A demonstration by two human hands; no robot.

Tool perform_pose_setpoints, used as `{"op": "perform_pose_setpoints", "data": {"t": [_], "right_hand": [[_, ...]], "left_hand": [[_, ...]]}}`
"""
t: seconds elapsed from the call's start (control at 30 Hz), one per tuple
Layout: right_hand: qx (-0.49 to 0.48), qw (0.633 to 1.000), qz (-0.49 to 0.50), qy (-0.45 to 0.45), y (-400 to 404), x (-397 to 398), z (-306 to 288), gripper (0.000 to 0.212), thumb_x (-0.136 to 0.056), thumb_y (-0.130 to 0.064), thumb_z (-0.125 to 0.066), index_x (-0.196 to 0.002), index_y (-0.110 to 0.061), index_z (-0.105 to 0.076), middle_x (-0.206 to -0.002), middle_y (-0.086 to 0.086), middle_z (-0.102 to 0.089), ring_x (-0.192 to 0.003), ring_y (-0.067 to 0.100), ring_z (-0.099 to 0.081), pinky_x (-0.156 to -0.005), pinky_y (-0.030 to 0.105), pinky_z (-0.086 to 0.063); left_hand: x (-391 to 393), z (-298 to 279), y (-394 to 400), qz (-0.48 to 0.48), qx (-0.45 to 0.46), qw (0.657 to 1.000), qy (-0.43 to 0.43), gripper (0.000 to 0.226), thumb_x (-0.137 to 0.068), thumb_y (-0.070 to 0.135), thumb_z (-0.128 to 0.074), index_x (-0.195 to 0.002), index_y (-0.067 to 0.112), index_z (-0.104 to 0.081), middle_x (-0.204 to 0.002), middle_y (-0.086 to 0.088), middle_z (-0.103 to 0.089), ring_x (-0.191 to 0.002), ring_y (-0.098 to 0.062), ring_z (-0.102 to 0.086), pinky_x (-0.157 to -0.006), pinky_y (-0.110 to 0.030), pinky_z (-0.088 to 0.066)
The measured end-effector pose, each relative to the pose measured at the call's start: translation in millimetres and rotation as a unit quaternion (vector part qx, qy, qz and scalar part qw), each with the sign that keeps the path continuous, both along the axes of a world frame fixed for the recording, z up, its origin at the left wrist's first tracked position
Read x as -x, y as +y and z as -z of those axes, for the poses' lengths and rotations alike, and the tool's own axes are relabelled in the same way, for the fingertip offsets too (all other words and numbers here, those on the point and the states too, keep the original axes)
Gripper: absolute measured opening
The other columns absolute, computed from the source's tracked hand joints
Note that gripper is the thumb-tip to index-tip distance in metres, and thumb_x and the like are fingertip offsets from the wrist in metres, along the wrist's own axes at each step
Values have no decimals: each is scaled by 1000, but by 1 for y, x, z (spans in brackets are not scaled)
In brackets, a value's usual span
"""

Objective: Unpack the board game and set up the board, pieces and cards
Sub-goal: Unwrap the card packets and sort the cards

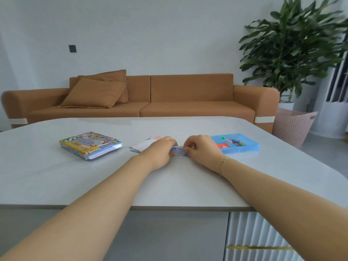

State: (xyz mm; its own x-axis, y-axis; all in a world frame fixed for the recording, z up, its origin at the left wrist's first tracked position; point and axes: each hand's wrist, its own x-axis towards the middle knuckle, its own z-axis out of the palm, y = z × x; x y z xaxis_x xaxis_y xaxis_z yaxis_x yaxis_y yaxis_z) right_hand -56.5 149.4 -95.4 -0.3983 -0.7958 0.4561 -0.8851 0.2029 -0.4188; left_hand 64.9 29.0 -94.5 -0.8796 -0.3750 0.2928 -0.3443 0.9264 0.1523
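A small blue-and-white stack of paper notes (179, 150) sits at the middle of the white table (75, 181). My left hand (160, 150) grips its left end and my right hand (201, 147) pinches its right end. Behind my left hand lies a folded sheet with red and white print (145, 145), partly hidden. To the right stands a blue plastic tray (250, 146) with small coloured pieces (235, 142) and a red card pack (223, 146) inside. The colourful game box (90, 145) lies flat at the left.
A brown sofa (188, 102) with cushions stands behind the table. A large potted plant (293, 53) and a pink mesh basket (291, 125) are at the right. The table's near edge (169, 207) runs below my forearms.
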Motion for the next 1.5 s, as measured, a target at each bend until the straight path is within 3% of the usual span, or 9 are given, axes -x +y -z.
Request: {"op": "perform_pose_setpoints", "data": {"t": [0.17,0.27,0.37,0.53,0.7,0.83,1.07,1.33,1.5], "right_hand": [[29,1000,-9,0,1,-1,-2,11,-91,-19,-57,-96,-14,-66,-91,2,-69,-85,20,-58,-77,32,-46],[16,999,-28,-12,6,-1,-13,7,-94,-16,-52,-96,-15,-59,-93,3,-69,-89,21,-61,-81,35,-49],[-3,999,-46,-5,14,6,-30,7,-90,-12,-56,-90,-18,-58,-81,3,-68,-80,21,-63,-80,36,-50],[-33,995,-81,46,24,11,-47,15,-89,-6,-58,-99,-12,-67,-78,-3,-63,-69,10,-55,-75,27,-47],[-36,993,-84,81,19,10,-44,18,-90,-9,-56,-102,-17,-68,-78,-8,-59,-69,11,-50,-68,21,-39],[17,998,-52,-27,16,13,-39,19,-89,-17,-60,-105,-13,-68,-79,1,-70,-68,12,-57,-74,26,-50],[54,989,-12,-138,11,16,-26,29,-84,-26,-70,-61,-11,-62,-55,-1,-64,-48,11,-60,-55,15,-51],[57,988,-10,-146,-1,13,-22,20,-89,-12,-63,-69,-13,-60,-58,1,-61,-47,7,-56,-64,25,-52],[44,987,2,-153,0,15,-21,11,-90,-8,-61,-79,-8,-63,-60,0,-60,-40,-1,-53,-56,14,-48]], "left_hand": [[-4,-7,4,-5,-18,1000,20,13,-95,15,-44,-100,12,-56,-102,-8,-59,-94,-27,-54,-84,-40,-45],[-5,-17,11,2,-137,989,47,14,-93,8,-41,-93,14,-54,-90,-3,-66,-74,-20,-61,-69,-31,-50],[-4,-23,22,35,-308,949,63,12,-97,6,-43,-96,7,-55,-81,-4,-66,-58,-12,-59,-57,-20,-50],[-10,-27,29,87,-508,856,36,24,-98,17,-51,-112,-1,-59,-88,-6,-65,-65,-9,-60,-66,-18,-52],[-7,-20,26,77,-508,856,51,28,-100,24,-45,-105,0,-61,-78,-3,-55,-64,-10,-51,-60,-17,-46],[-2,-15,26,62,-511,852,96,20,-100,17,-46,-93,4,-59,-76,-3,-53,-60,-10,-48,-54,-15,-44],[4,-7,21,54,-550,817,166,15,-99,12,-48,-88,9,-58,-79,-4,-61,-58,-6,-56,-54,-15,-47],[5,-6,21,37,-569,798,195,13,-98,11,-49,-93,9,-60,-83,-7,-61,-62,-9,-55,-56,-14,-50],[5,-6,21,40,-575,793,196,21,-101,16,-43,-106,4,-59,-88,-9,-64,-66,-10,-60,-61,-15,-54]]}}
